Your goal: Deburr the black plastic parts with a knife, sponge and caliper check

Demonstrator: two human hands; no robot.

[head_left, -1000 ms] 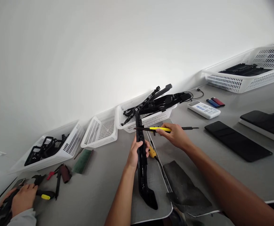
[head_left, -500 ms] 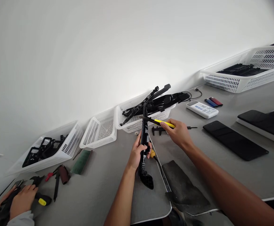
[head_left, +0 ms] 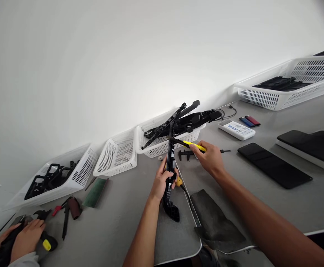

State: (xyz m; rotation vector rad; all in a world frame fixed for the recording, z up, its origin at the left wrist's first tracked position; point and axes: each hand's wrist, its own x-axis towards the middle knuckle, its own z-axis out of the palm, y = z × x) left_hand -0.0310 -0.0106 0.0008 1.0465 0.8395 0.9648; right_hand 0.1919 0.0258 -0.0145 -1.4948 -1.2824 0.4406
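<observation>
While I look down over the forearms, I see a dark grey mat [head_left: 220, 226] lying nearest on the bench [head_left: 262, 200], beside a light tray [head_left: 178, 237]. Above the tray my left hand [head_left: 162, 181] has its grip wrapped tight around a long black plastic part [head_left: 169, 174], which stands nearly upright, its broad foot low over the tray and its thin top reaching in front of the baskets. Just to the right, my right hand [head_left: 210, 157] pinches a yellow-handled knife [head_left: 191, 144]; the blade tip looks to be touching the part's upper edge, though I cannot be sure at this size. A small yellow-ended tool [head_left: 180, 181] lies behind the left hand. At the far left edge another person's hand [head_left: 25, 239] rests on a black-and-yellow tool [head_left: 47, 243], near a green pad [head_left: 95, 188]. Farther back, three white baskets line the wall: one with black frames [head_left: 53, 178], one in the middle [head_left: 117, 155] and one heaped with long black parts [head_left: 173, 133]. To the right lie a white device [head_left: 235, 129], a black phone [head_left: 274, 165] and a large white basket [head_left: 287, 85].
</observation>
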